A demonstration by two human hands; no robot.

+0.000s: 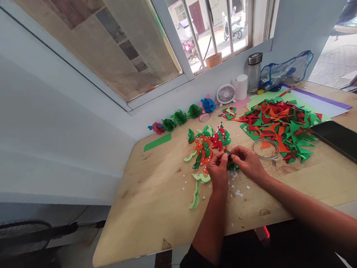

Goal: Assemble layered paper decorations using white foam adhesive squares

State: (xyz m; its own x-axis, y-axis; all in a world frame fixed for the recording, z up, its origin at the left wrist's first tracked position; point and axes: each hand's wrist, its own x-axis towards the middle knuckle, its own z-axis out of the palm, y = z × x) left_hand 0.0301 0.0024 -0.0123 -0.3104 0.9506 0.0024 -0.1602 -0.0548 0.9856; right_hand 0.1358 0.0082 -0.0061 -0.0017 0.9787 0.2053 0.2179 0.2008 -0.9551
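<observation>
Over the middle of the table my left hand (218, 169) and my right hand (247, 160) meet with fingers pinched on a small green paper flower (232, 166). My fingers hide much of it, and a bit of red paper shows at its top. Just beyond and left of my hands lie cut paper pieces in orange (203, 141), red and green, many with small white squares on them. Pale green curved strips (195, 195) rest left of my left wrist. Tiny white squares (238, 192) are scattered on the wood below my hands.
A heap of red, orange and green scraps (276, 123) covers the right side, with a tape roll (266, 149) and a phone (336, 137) beside it. Along the wall stand green paper flowers (180, 117), a white fan (226, 93) and a glass bottle (254, 74).
</observation>
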